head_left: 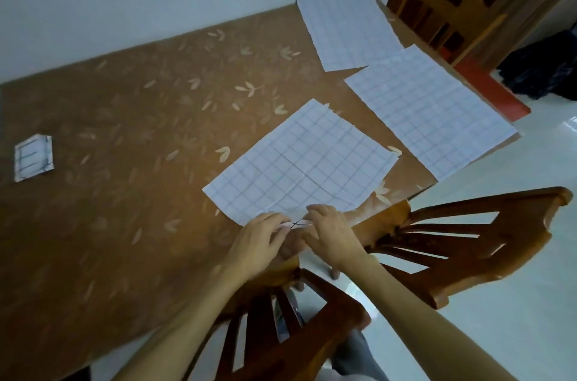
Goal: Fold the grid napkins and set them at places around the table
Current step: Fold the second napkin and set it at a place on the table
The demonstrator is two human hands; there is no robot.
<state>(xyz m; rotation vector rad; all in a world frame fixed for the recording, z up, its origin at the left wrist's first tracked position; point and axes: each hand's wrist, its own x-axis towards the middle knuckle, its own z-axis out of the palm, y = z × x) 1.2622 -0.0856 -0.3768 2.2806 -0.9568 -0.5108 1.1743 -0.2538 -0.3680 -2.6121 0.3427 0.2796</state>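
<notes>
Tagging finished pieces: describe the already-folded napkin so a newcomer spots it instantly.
Start at the brown leaf-patterned table. On its left side lies the folded napkin, alone. It is a small packet, unlike the three big flat grid sheets at right.

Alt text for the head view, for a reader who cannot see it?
A person's left hand and right hand pinch the near edge of an unfolded white grid napkin on a brown leaf-patterned table. Two more unfolded grid napkins lie beyond it, and a small folded grid napkin sits far left. Wooden slatted chairs stand at the table's near side.
</notes>
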